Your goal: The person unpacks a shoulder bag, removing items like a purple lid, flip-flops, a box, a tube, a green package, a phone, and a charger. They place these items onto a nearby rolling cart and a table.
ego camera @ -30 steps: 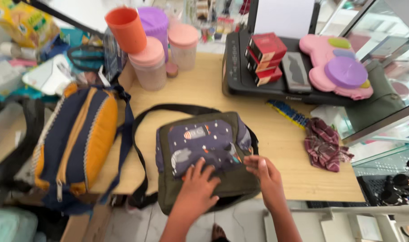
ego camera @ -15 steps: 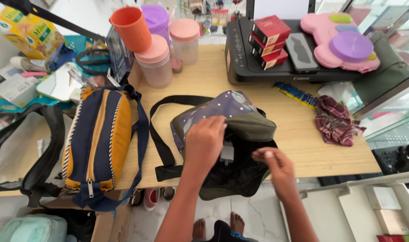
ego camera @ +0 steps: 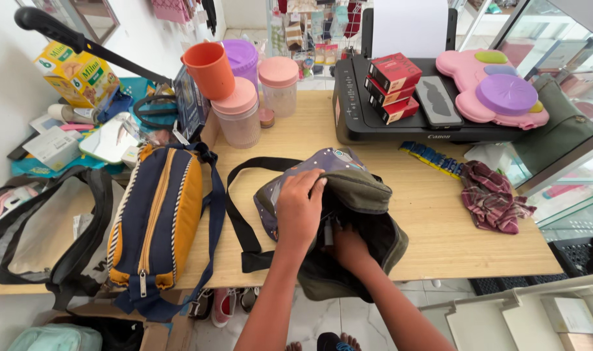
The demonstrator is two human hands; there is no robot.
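Note:
An olive-green bag [ego camera: 361, 195] with a patterned blue front panel and a black strap [ego camera: 239, 221] lies at the front edge of the wooden table [ego camera: 439, 214]. My left hand [ego camera: 300, 208] grips the bag's flap and holds it up and back. My right hand [ego camera: 346, 247] is pushed down into the dark opening, fingers hidden inside. Whether it holds anything in there I cannot tell.
A navy and orange bag [ego camera: 157, 218] lies to the left, a grey-black bag [ego camera: 36, 227] beyond it. Stacked plastic cups and jars [ego camera: 235, 84] stand behind. A black printer [ego camera: 400, 110] carries red boxes [ego camera: 393, 84] and a pink lidded tray [ego camera: 495, 88]. A plaid cloth [ego camera: 495, 198] lies at right.
The bag lay shut a second ago. My left hand has lifted its flap up and back, and my right hand has moved from the outside down into the opening.

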